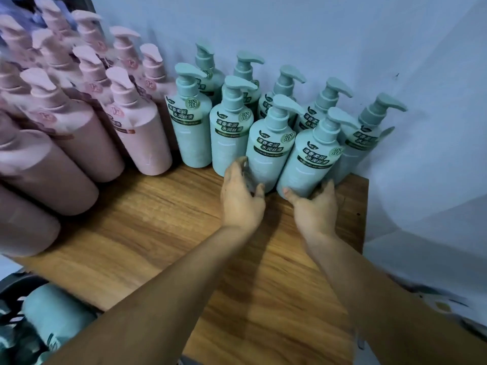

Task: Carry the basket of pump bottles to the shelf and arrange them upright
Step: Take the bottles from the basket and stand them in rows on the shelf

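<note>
Several mint-green pump bottles stand upright in rows at the back right of the wooden shelf (163,219), against the wall. My left hand (241,196) curls round the base of one front-row green bottle (268,151). My right hand (313,204) grips the base of the green bottle (308,159) beside it, thumb on its front. Both bottles stand on the shelf. At the lower left the dark basket (15,288) holds more green bottles (58,312) lying down.
Several pink pump bottles (142,127) stand packed on the shelf's left half. A pale wall closes the back and right side. The shelf's right edge (365,214) lies close to my right hand. Bare wood stretches in front of the rows.
</note>
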`<state>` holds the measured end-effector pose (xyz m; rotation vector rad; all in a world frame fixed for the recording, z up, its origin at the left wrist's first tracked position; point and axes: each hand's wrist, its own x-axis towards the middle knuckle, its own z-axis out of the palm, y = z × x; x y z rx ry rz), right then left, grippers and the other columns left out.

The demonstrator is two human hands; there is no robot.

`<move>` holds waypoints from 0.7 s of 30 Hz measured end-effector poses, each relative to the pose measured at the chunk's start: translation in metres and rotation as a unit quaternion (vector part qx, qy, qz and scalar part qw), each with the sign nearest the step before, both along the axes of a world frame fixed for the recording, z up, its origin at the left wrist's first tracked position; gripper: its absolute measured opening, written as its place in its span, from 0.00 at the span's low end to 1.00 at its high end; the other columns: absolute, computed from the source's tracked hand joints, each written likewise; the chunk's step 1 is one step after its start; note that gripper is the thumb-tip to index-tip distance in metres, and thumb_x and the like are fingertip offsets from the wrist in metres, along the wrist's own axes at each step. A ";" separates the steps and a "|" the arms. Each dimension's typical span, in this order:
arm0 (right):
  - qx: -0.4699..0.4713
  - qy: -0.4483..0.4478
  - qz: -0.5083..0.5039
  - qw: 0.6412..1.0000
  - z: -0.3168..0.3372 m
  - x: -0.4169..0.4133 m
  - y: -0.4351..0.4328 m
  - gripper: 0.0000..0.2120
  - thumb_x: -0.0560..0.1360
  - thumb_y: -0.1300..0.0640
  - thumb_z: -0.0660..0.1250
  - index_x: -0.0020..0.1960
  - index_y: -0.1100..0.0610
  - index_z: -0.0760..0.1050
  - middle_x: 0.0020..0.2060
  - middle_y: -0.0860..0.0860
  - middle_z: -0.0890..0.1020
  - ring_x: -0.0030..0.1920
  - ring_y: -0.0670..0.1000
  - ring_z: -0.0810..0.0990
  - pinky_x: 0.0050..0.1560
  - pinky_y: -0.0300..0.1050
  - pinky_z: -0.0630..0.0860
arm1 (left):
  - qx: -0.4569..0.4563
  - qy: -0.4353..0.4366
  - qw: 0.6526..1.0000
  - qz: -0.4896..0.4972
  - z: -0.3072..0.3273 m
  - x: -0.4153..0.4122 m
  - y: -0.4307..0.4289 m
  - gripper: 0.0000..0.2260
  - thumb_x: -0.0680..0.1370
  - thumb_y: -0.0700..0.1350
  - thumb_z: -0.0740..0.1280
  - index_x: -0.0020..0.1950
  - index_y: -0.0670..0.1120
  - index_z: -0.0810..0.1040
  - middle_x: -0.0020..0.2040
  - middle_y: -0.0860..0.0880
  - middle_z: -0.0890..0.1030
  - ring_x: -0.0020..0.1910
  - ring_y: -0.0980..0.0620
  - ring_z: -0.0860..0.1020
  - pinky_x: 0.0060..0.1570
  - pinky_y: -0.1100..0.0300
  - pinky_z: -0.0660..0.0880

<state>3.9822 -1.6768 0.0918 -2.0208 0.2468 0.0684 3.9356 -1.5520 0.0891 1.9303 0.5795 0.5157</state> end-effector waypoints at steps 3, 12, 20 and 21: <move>0.047 -0.013 -0.032 0.998 0.005 -0.053 0.003 0.36 0.72 0.60 0.76 0.76 0.49 0.65 0.69 0.47 0.74 0.63 0.44 0.77 0.67 0.51 0.74 | -0.062 -0.035 0.997 -0.023 0.007 -0.027 0.012 0.22 0.74 0.34 0.69 0.66 0.48 0.72 0.58 0.47 0.77 0.56 0.52 0.78 0.56 0.55 0.78; 0.052 0.053 0.299 0.951 -0.015 -0.262 0.084 0.14 0.76 0.65 0.71 0.48 0.45 0.80 0.40 0.41 0.84 0.43 0.42 0.83 0.44 0.33 0.77 | 0.001 -0.021 0.994 0.105 -0.017 -0.221 0.132 0.10 0.76 0.42 0.69 0.55 0.53 0.79 0.39 0.55 0.80 0.34 0.60 0.76 0.37 0.69 0.73; -0.011 0.480 0.243 0.843 -0.107 -0.406 0.159 0.04 0.77 0.64 0.69 0.47 0.57 0.75 0.36 0.54 0.78 0.31 0.51 0.76 0.37 0.49 0.80 | -0.005 0.353 0.921 0.162 -0.133 -0.448 0.185 0.15 0.74 0.45 0.73 0.60 0.46 0.79 0.52 0.42 0.79 0.50 0.41 0.78 0.52 0.51 0.76; -0.024 0.480 0.238 0.844 -0.115 -0.418 0.161 0.04 0.78 0.63 0.69 0.49 0.56 0.75 0.38 0.54 0.79 0.31 0.51 0.76 0.39 0.50 0.81 | 0.007 0.379 0.912 0.158 -0.142 -0.470 0.186 0.18 0.73 0.46 0.74 0.62 0.47 0.78 0.55 0.41 0.77 0.54 0.39 0.76 0.53 0.50 0.75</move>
